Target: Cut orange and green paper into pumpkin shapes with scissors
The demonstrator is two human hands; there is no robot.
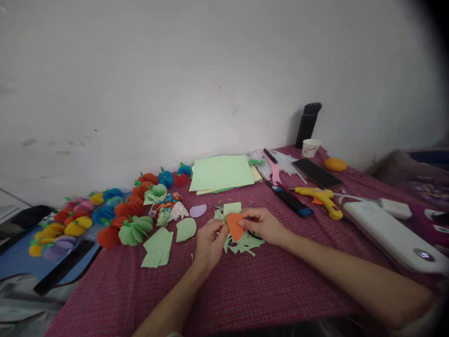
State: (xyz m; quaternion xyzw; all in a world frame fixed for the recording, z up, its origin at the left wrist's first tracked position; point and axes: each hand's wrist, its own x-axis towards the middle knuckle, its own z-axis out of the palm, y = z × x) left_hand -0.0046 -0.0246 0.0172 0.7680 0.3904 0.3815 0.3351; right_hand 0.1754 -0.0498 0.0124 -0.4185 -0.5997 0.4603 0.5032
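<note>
My left hand is closed in a pinch at the left edge of an orange piece of felt-like sheet. From the other side, the fingers of my right hand pinch the same piece near its right edge. A pale green rectangle shows just behind the orange piece; whether my left fingers also grip it, I cannot tell. Below both hands lies a heap of pale green offcuts. A dark curved loop, perhaps a scissors handle, shows partly under my right hand.
Left of my hands lie green cut pieces, a lilac piece and several colourful layered pumpkins. Green sheets are stacked behind. To the right are a yellow glue gun, a box cutter, a phone, a white power bank and a paper cup.
</note>
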